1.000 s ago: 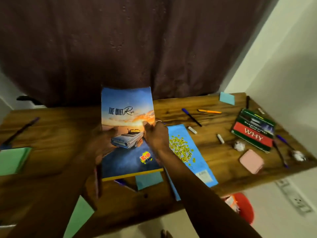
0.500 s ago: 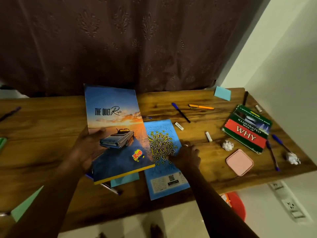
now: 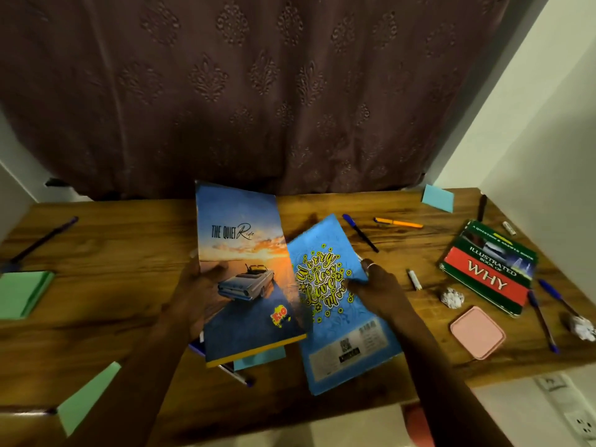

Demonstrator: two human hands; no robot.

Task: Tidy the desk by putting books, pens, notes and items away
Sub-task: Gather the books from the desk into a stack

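My left hand [image 3: 196, 295] grips the left edge of a notebook with a car and sunset cover [image 3: 245, 272], holding it tilted above the wooden desk [image 3: 129, 253]. My right hand [image 3: 374, 285] pinches the right edge of a blue notebook with yellow lettering [image 3: 335, 304], its far end lifted off the desk beside the first one. A green and red book titled WHY [image 3: 490, 269] lies at the right. A black pen with a blue cap [image 3: 359, 232] and an orange pen [image 3: 398, 222] lie behind the notebooks.
Green sticky notes [image 3: 22, 293] lie at the left, another green note [image 3: 87, 398] at the front edge, blue notes [image 3: 438, 197] at the back right. A pink square lid [image 3: 477, 332], crumpled paper balls [image 3: 451, 297], several pens and white chalk bits [image 3: 415, 279] scatter the right side. A dark curtain hangs behind.
My right hand let go of the car notebook, reached down to the blue notebook, and now pinches its edge and lifts it. The left hand keeps holding the car notebook.
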